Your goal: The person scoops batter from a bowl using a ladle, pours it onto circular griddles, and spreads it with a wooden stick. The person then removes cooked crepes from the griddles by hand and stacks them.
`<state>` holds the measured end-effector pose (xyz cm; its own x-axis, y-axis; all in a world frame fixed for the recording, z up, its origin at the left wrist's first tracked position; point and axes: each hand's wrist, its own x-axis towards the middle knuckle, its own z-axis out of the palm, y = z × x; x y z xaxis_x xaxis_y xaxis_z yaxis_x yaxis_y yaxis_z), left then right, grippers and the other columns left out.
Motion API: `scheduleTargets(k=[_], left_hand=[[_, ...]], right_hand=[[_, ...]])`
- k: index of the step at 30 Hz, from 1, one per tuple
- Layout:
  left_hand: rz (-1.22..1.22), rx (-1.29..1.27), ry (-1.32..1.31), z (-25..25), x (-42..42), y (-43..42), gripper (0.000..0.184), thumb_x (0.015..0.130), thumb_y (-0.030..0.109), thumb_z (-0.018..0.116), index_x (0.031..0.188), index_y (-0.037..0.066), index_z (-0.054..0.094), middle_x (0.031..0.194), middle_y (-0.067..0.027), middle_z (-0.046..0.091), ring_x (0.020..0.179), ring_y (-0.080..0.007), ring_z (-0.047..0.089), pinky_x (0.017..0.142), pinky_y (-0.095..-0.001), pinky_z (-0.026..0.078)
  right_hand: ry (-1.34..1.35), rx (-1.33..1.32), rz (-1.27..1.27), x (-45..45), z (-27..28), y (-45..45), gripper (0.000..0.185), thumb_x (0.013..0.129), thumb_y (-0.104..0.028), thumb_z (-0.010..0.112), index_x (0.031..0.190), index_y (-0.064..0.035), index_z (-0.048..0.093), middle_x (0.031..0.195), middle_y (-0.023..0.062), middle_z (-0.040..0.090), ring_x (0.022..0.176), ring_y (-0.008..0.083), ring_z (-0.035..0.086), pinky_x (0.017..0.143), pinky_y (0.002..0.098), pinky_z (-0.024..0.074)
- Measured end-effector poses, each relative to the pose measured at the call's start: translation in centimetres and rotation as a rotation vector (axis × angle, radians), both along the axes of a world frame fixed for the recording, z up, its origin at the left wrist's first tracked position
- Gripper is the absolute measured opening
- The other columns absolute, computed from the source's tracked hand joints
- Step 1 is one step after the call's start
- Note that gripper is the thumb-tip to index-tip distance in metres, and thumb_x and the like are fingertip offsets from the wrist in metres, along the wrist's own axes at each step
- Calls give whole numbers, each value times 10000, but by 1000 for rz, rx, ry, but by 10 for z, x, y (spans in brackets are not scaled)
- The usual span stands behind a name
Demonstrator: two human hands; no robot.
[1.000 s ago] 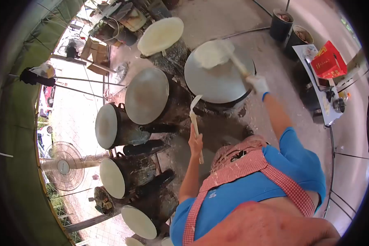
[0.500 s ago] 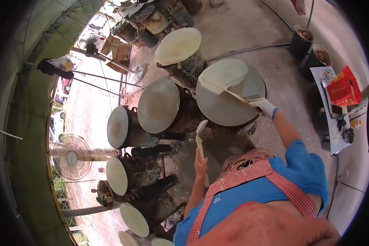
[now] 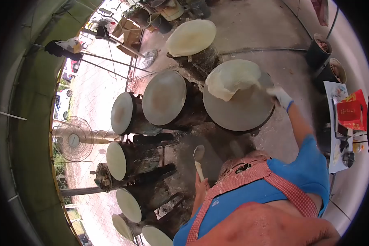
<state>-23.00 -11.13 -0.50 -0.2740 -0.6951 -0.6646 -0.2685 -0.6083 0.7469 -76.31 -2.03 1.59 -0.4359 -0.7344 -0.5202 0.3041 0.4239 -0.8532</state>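
My left hand (image 3: 201,187) is closed round the pale handle of a ladle (image 3: 199,153), whose rounded bowl points up and away from me. At the right rim of a large round griddle (image 3: 238,115) is my right hand (image 3: 281,97), in a white glove with a blue cuff. Motion smears its fingers, so whether they hold anything is unclear. A thin pale sheet of batter or dough (image 3: 233,78) covers the far part of that griddle and overhangs its back edge. Its near edge is uneven, and the grey plate in front of it is bare.
Behind stands another griddle with a pale round sheet (image 3: 192,37). More griddles (image 3: 164,97) on drum-like stoves line the left, several bearing pale rounds (image 3: 116,160). A fan (image 3: 74,140) stands further left. At right are dark buckets (image 3: 319,51) and a table (image 3: 336,166) with a red bag (image 3: 351,110).
My right hand has moved right and slightly up, away from the strip stretching off the sheet. The ladle has dropped lower and turned its bowl. The whole view has shifted slightly.
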Motion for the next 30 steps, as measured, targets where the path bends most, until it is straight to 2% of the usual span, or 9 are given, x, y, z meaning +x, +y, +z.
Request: scheduleTargets(k=[2,8,14,18,20,22,25,27,30], left_hand=[[18,48,11,0,1,5,724,792,-48,471,1387,212,150,548,2,371,393,-85,330,338,-232,271],[142,119,51,8,-5,11,727,787,-48,472,1384,204,143,549,-1,367,395,-91,334,336,-237,280],[73,35,-43,-2,5,20,701,776,-59,477,1364,180,180,584,-3,373,420,-74,334,364,-220,292],[142,109,40,-3,18,27,654,773,-69,477,1330,173,237,613,-4,378,440,-64,326,380,-201,287],[281,142,79,-6,15,35,636,783,-65,460,1324,184,238,609,-3,372,437,-68,325,370,-202,273],[355,184,65,-3,17,40,633,791,-61,445,1329,184,218,612,-7,376,438,-72,325,362,-210,259],[319,147,14,-4,28,49,625,798,-55,442,1330,171,205,607,-7,367,438,-76,324,361,-221,245],[297,140,-21,-7,32,52,621,801,-49,448,1329,174,209,601,-5,362,438,-77,324,362,-224,243],[288,165,8,0,34,54,605,805,-23,485,1317,172,228,573,8,327,430,-83,320,364,-231,248]], right_hand=[[-23,-22,-182,1,21,-26,287,732,-207,654,967,-41,646,495,-11,462,347,81,365,308,245,250],[-139,55,186,23,7,-7,385,725,-200,659,1074,-47,607,498,-3,461,349,76,365,308,250,245],[11,-100,-29,-30,6,-56,173,726,-238,652,728,-68,623,457,-9,439,318,75,337,303,239,237],[67,83,312,-3,-34,-46,208,717,-270,665,642,-94,584,440,-7,405,320,90,348,297,263,237],[99,320,380,3,13,-23,195,718,-267,662,656,-94,599,442,-10,405,323,90,350,297,262,239],[-11,155,370,-13,22,-5,161,751,-205,583,804,-58,623,498,15,475,364,81,388,330,225,296],[67,-48,160,-47,-37,-66,169,709,-231,646,784,-80,659,459,-4,440,342,80,351,309,263,238],[176,-66,270,-26,24,-96,219,717,-205,633,883,-66,665,483,-10,463,366,72,366,331,250,264],[66,34,541,-24,16,-89,250,733,-181,612,949,-65,659,494,-24,463,388,65,372,353,234,285]])
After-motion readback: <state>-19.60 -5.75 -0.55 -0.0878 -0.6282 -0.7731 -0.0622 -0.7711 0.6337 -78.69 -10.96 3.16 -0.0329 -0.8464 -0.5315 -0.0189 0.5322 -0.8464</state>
